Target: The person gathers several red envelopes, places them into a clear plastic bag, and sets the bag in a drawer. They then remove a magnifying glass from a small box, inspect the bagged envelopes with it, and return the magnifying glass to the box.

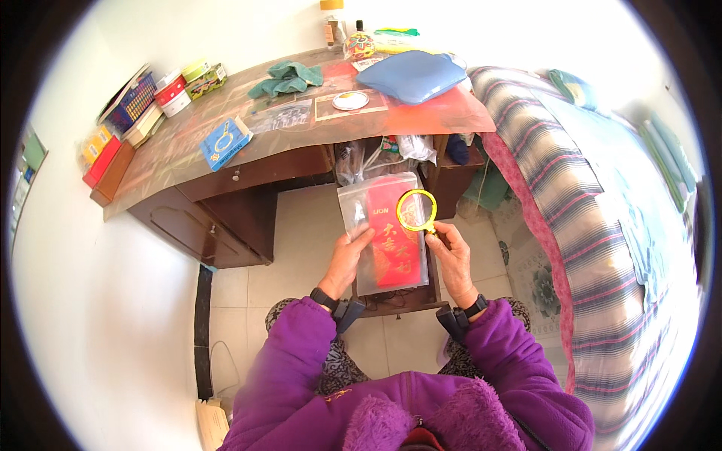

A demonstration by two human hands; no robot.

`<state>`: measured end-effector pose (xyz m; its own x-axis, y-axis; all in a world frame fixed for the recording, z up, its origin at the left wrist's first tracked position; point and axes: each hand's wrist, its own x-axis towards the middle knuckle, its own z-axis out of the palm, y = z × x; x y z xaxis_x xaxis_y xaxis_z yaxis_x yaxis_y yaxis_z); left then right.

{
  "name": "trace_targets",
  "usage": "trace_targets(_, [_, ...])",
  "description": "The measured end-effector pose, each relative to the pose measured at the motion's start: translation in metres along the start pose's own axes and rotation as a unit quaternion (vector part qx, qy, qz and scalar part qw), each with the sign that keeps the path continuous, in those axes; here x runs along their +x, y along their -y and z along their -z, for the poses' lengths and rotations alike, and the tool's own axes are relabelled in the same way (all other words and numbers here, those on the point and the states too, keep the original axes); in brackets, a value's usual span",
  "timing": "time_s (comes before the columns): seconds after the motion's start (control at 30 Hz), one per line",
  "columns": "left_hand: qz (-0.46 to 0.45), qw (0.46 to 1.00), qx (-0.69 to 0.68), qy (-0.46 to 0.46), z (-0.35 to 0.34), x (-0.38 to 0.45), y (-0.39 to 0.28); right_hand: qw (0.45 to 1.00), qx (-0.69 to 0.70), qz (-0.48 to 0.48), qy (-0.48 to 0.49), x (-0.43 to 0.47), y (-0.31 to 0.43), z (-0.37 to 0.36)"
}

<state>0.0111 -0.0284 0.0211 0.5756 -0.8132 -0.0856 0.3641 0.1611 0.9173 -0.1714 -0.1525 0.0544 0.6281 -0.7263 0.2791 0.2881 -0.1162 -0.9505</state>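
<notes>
My left hand (pixel 348 256) grips the left edge of a clear zip-top plastic bag (pixel 365 276), thumb on its front. Inside the bag lies a red paper envelope (pixel 386 256) with gold printed writing. Between the fingers of my right hand (pixel 453 253) is the short handle of a yellow-rimmed magnifying glass (pixel 417 209). Its lens is over the upper right part of the envelope. Behind and below the bag, an open drawer (pixel 397 304) juts out from the desk, with dark cords partly visible in it.
On the desk (pixel 163 152) are a blue magnifier box (pixel 225 144), a green cloth (pixel 287 79), a round lid-like disc (pixel 350 100) and a blue cushion-like pad (pixel 413 77). Books and a basket (pixel 130 101) stand at left. A bed with a striped cover (pixel 569 225) is at right.
</notes>
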Motion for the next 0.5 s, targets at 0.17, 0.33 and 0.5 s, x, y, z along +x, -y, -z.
trace_targets(0.17, [-0.025, 0.999, -0.018, 0.012, 0.004, 0.006, 0.004, 1.000, 0.000, -0.016, -0.009, 0.000, 0.000, 0.001])
trace_targets(0.33, [-0.016, 1.000, 0.008, -0.006, 0.010, 0.010, 0.013, 0.999, -0.008, -0.036, -0.001, -0.001, 0.004, 0.001])
trace_targets(0.5, [0.011, 0.997, 0.070, -0.045, 0.015, 0.016, 0.031, 0.999, -0.013, -0.039, -0.006, -0.001, 0.004, -0.001])
